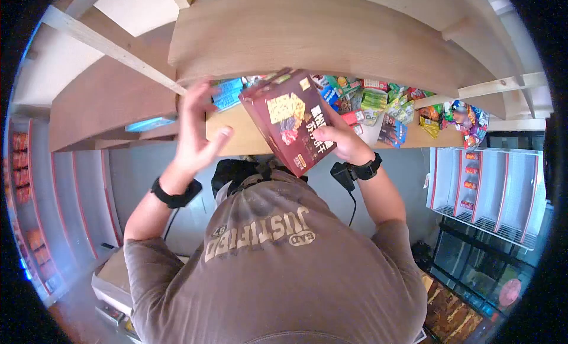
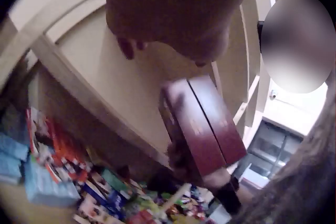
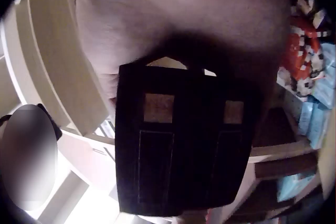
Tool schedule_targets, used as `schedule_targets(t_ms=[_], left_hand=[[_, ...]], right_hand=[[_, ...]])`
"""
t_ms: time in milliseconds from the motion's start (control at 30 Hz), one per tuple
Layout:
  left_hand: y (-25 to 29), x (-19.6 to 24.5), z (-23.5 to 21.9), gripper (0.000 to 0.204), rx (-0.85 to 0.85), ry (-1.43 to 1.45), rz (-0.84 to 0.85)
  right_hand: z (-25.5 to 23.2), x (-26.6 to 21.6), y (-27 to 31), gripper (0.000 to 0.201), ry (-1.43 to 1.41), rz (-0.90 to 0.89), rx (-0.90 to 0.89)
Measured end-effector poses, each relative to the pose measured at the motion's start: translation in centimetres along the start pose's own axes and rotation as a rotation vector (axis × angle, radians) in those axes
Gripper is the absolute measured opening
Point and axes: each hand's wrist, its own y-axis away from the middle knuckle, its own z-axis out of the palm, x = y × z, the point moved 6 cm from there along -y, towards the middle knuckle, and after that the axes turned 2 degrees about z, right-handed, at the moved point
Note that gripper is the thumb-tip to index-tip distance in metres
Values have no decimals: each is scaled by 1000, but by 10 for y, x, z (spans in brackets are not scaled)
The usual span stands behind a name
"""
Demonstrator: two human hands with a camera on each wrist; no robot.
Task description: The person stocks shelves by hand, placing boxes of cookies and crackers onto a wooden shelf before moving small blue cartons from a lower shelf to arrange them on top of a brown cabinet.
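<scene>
A dark maroon box (image 1: 287, 122) with pale lettering and food pictures is held tilted in front of the chest. The right hand (image 1: 346, 141) grips its right side, thumb on the printed face. To the box's left, the left hand (image 1: 198, 131) is raised, touching nothing, its fingers extended and thumb apart. In the left wrist view the box (image 2: 205, 127) shows a seam along its side, with the left hand (image 2: 168, 19) above it. The right wrist view shows the box (image 3: 184, 150) dark and close below the right hand (image 3: 184, 19), whose fingers are mostly hidden.
Colourful snack packets (image 1: 376, 101) lie along the wooden surface (image 1: 236, 131), with light-blue packs (image 1: 229, 94) at its left. Wooden shelf panels (image 1: 319, 33) arch above. White racks stand on both sides, the right rack (image 1: 500, 190) holding a few red packs.
</scene>
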Motion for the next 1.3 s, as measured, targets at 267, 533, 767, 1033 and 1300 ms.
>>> schedule_targets(t_ms=[267,533,767,1033,1300], left_hand=[[-32,-9,51,75,-10,719,-344],[-38,-20,24,54,161,635,-296],[-40,-8,16,49,37,712,-237],[-39,-5,19,61,-284,722,-201],[-46,-3,0,61,-326,781,-174]], right_hand=[[26,-45,-25,52,203,-44,110],[12,-77,1,54,428,-239,194],[53,-263,79,77,668,-958,420],[44,-436,-45,58,1455,-529,335],[19,-466,-173,60,1836,-223,429]])
